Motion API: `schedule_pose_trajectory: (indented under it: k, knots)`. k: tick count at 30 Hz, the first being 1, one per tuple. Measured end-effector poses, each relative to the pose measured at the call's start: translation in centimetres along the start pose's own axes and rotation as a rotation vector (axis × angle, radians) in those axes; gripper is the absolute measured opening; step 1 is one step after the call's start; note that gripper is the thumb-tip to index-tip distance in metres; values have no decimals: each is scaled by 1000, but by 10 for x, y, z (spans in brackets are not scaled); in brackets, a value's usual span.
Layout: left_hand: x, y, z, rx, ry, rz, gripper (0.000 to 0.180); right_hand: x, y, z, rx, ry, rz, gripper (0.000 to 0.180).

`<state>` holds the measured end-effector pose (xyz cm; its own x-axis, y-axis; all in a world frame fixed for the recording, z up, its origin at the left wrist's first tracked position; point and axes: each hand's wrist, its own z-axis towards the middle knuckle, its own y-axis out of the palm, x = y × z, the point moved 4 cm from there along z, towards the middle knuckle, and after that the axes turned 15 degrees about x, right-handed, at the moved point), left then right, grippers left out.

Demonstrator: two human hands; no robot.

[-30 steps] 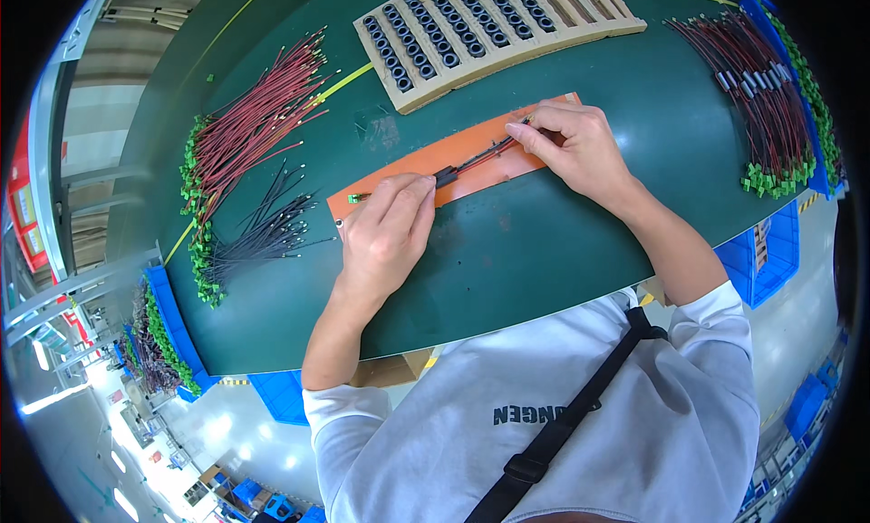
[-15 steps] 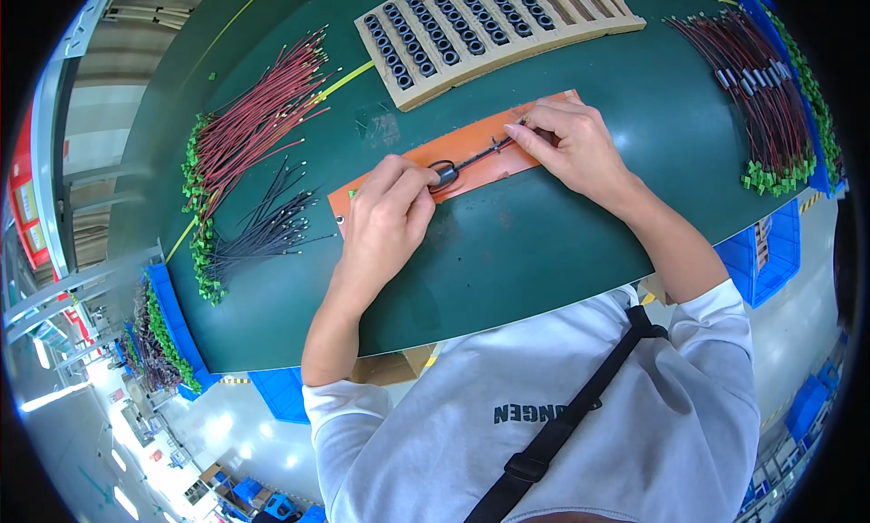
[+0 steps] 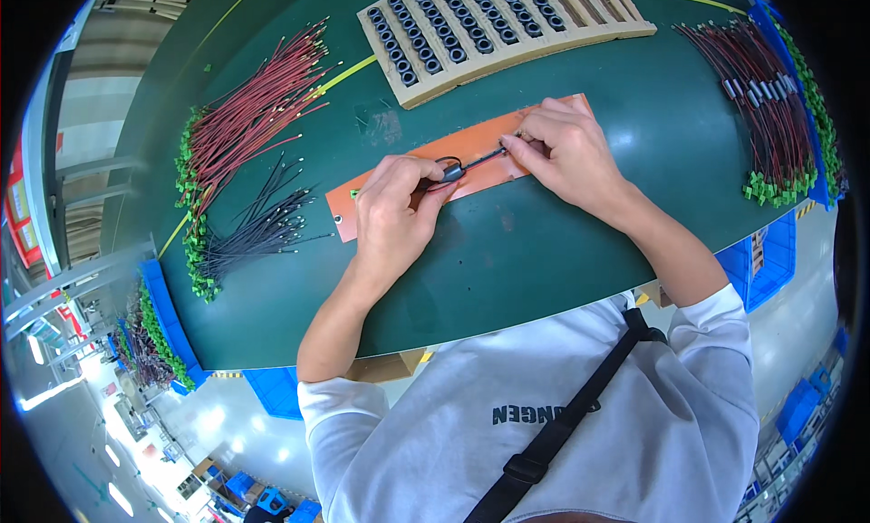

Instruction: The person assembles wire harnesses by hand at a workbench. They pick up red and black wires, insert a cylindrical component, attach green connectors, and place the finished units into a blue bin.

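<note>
A small black ring is being pinched by the left hand, while thin wires are being gripped by the right hand over an orange mat on the table.

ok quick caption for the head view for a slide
Both hands, left hand and right hand, thread a small dark ring onto a wire pair over an orange mat on a green bench.
</note>
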<state>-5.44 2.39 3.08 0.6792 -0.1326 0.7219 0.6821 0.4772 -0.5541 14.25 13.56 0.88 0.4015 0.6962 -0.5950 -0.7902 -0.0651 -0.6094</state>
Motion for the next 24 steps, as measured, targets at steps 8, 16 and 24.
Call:
schedule_pose_trajectory:
  k: [8,16,24]
  knots:
    - [-4,19,8,-28,-81,-59,40,11,-13,-2,48,1,23,23]
    - [5,41,15,-43,22,-65,39,24,-30,-3,68,18,4,21]
    - [4,43,14,-47,-52,-77,38,33,-31,-6,128,-25,26,22]
